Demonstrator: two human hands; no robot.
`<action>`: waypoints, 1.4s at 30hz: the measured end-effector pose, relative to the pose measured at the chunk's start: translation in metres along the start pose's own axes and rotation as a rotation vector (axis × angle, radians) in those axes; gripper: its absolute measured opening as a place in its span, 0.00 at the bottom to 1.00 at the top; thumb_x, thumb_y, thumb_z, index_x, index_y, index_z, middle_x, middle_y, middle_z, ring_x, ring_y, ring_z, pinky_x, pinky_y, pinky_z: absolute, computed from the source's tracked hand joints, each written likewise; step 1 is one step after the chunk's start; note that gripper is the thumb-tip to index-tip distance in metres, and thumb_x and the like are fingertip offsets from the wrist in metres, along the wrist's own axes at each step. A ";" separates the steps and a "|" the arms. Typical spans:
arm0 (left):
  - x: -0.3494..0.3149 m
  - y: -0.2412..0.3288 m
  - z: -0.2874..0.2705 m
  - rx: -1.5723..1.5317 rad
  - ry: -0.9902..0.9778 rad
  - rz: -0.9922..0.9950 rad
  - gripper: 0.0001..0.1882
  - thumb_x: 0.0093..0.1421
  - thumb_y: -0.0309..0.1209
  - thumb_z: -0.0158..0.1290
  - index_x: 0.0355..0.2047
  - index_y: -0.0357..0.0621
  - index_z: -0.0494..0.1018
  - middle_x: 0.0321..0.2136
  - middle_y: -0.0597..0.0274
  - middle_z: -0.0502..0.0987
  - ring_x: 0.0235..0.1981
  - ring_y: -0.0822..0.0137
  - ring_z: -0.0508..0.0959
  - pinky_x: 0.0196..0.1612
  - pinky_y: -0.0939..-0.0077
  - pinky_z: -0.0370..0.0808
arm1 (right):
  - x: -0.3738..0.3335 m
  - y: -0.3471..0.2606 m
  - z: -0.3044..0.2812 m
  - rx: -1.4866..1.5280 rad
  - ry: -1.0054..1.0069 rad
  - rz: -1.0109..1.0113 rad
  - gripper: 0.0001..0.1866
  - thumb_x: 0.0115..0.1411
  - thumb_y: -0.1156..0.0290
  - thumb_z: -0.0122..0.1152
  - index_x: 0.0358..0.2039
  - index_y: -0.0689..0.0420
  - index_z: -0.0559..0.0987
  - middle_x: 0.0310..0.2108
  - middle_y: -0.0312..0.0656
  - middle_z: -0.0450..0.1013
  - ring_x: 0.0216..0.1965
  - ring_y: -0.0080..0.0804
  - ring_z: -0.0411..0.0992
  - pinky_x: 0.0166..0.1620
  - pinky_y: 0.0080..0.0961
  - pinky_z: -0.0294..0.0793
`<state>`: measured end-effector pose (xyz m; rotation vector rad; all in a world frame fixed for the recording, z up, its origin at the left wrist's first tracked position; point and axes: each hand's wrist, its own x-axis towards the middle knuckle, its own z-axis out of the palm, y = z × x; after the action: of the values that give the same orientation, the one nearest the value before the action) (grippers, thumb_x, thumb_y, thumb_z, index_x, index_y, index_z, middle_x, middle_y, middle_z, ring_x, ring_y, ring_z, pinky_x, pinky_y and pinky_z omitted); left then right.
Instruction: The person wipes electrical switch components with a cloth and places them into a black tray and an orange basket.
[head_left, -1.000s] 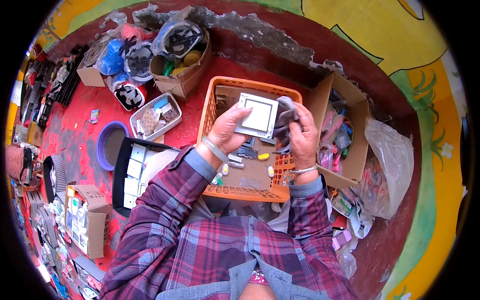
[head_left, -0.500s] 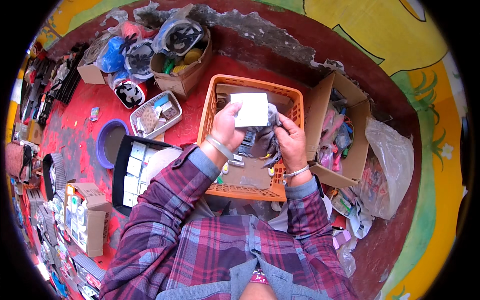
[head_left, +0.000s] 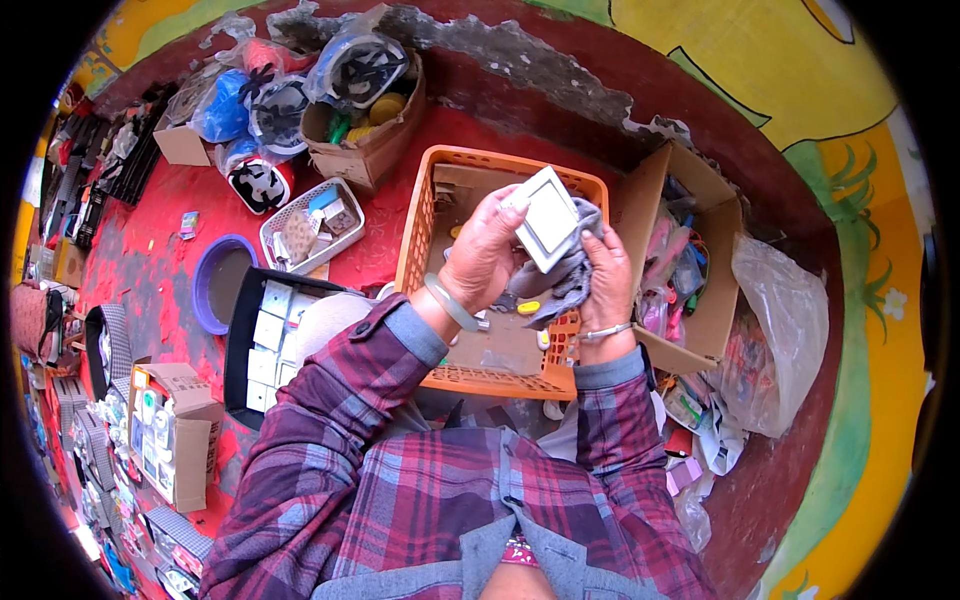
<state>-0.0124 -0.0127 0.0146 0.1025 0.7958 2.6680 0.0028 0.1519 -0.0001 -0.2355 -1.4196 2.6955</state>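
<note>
My left hand (head_left: 482, 250) grips a white square switch-like plate (head_left: 548, 220) by its left edge, thumb on its face. The plate is tilted, and a thin grey line frames its front. A crumpled grey cloth (head_left: 572, 278) is bunched in my right hand (head_left: 608, 272), pressed against the plate's right side. Both hands are above an orange plastic basket (head_left: 420, 215). Inside it lie a yellow piece (head_left: 528, 308) and a yellow-and-white piece (head_left: 543, 340); the cloth and my hands hide other contents.
Right of the basket stands an open cardboard box (head_left: 705, 340) of colourful packaged goods, beside a clear plastic bag (head_left: 775, 300). To the left are a black bin (head_left: 240, 350) holding white square plates, a purple basin (head_left: 205, 300) and a white basket (head_left: 290, 265). Bagged helmets (head_left: 280, 115) lie farther off.
The plate has turned from flat and straight to tilted, now showing its framed front. Both hands have shifted right, and the cloth has come up against the plate's right edge.
</note>
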 end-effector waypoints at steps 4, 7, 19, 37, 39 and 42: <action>0.000 0.018 0.000 0.037 -0.005 -0.180 0.19 0.64 0.34 0.50 0.52 0.40 0.64 0.45 0.59 0.74 0.45 0.66 0.76 0.47 0.68 0.75 | 0.003 -0.026 -0.002 -0.233 -0.090 -0.017 0.15 0.60 0.82 0.51 0.47 0.64 0.76 0.42 0.39 0.75 0.40 0.23 0.74 0.44 0.18 0.74; 0.001 0.007 -0.011 0.162 -0.020 -0.290 0.16 0.64 0.32 0.49 0.50 0.39 0.66 0.42 0.58 0.76 0.42 0.66 0.78 0.45 0.70 0.77 | -0.003 -0.028 0.006 -0.388 -0.123 -0.058 0.14 0.60 0.82 0.52 0.47 0.64 0.76 0.43 0.39 0.75 0.41 0.23 0.74 0.46 0.18 0.73; 0.008 -0.002 -0.023 -0.029 0.124 -0.239 0.19 0.63 0.27 0.48 0.53 0.36 0.64 0.48 0.53 0.74 0.49 0.60 0.76 0.53 0.61 0.73 | -0.009 -0.013 0.007 -0.654 -0.177 -0.264 0.19 0.60 0.82 0.52 0.54 0.64 0.72 0.47 0.41 0.73 0.48 0.25 0.70 0.51 0.19 0.69; 0.013 0.012 -0.024 -0.099 0.347 -0.034 0.17 0.63 0.26 0.46 0.52 0.37 0.64 0.46 0.52 0.75 0.46 0.56 0.77 0.49 0.57 0.76 | -0.015 -0.040 0.002 -0.608 -0.196 -0.255 0.15 0.56 0.83 0.50 0.43 0.66 0.78 0.43 0.40 0.72 0.43 0.27 0.71 0.45 0.20 0.71; 0.015 0.007 -0.027 -0.076 0.270 -0.021 0.16 0.62 0.24 0.47 0.50 0.35 0.64 0.45 0.51 0.75 0.46 0.56 0.77 0.49 0.58 0.76 | -0.018 -0.043 0.013 -0.840 -0.146 -0.484 0.14 0.54 0.82 0.51 0.41 0.63 0.79 0.40 0.42 0.72 0.43 0.30 0.72 0.44 0.22 0.72; 0.013 0.003 -0.027 -0.097 0.245 -0.027 0.17 0.60 0.22 0.47 0.50 0.32 0.64 0.44 0.49 0.75 0.47 0.55 0.77 0.51 0.60 0.76 | -0.025 -0.034 0.023 -1.254 -0.143 -0.637 0.16 0.49 0.80 0.56 0.41 0.56 0.80 0.38 0.43 0.71 0.40 0.37 0.73 0.42 0.26 0.73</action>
<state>-0.0303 -0.0242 -0.0068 -0.2625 0.7309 2.7205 0.0239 0.1485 0.0437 0.3066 -2.4562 1.0953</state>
